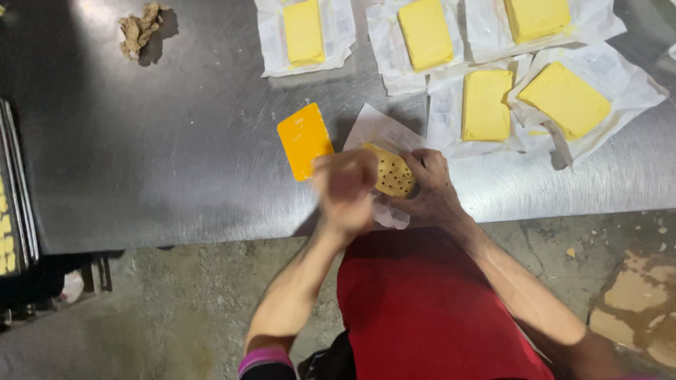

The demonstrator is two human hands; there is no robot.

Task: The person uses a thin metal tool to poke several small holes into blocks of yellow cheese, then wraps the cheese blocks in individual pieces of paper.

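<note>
the right hand [431,184] is gripping a dimpled butter block [391,172] over its wrapper [380,128], steadying it. the left hand [346,188] is blurring; i cannot tell its grip.

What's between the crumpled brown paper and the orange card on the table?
Nothing: head view shows only bare steel table between the crumpled brown paper and the orange card.

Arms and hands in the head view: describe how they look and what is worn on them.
Both forearms are bare from elbow to wrist, with no gloves, rings or watch visible. The left hand is motion-blurred, so finer detail cannot be told; the right hand is sharper and also bare. A pink-purple band edges a dark sleeve at the left upper arm. A red garment covers the body between the arms.
</note>
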